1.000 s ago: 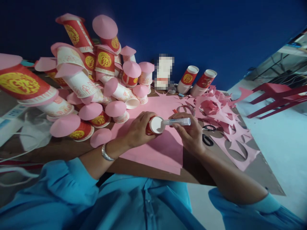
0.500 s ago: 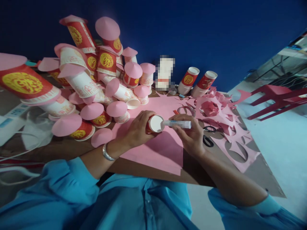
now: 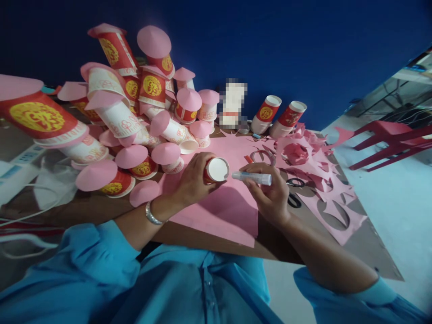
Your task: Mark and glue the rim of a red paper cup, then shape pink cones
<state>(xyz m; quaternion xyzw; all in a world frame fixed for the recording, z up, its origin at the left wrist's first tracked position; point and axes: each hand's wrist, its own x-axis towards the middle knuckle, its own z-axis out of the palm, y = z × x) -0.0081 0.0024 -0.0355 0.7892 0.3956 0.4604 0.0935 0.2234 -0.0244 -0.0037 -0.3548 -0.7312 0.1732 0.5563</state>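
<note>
A brown table (image 3: 101,209) carries everything here, and places below are told from the pink sheet (image 3: 229,211) spread across its middle. Left of the sheet and behind it rises a heap of cups (image 3: 135,117), red or white, most capped with pink paper cones, piled on one another and tilted every way; one big cup (image 3: 40,119) lies nearest the camera at the far left. Right of the sheet lies a spread of pink scraps (image 3: 313,171) with cut-out holes, reaching to the table's right edge. Behind the sheet, against the blue wall (image 3: 270,45), two red cups (image 3: 278,114) stand side by side, bottoms up and leaning. A red chair (image 3: 391,139) stands on the floor well to the right of the sheet. Over the sheet's middle the left hand (image 3: 192,180) is closed around a red cup (image 3: 216,170), lying sideways with its white bottom turned toward the right hand (image 3: 270,193). The right hand is clamped on a glue stick (image 3: 253,177), held level just right of the cup, its tip close to the cup's bottom rim; whether they touch I cannot tell. Black scissors (image 3: 293,191) lie just right of the sheet, partly behind the right hand. A silver bracelet (image 3: 151,214) circles the left wrist at the sheet's left edge
</note>
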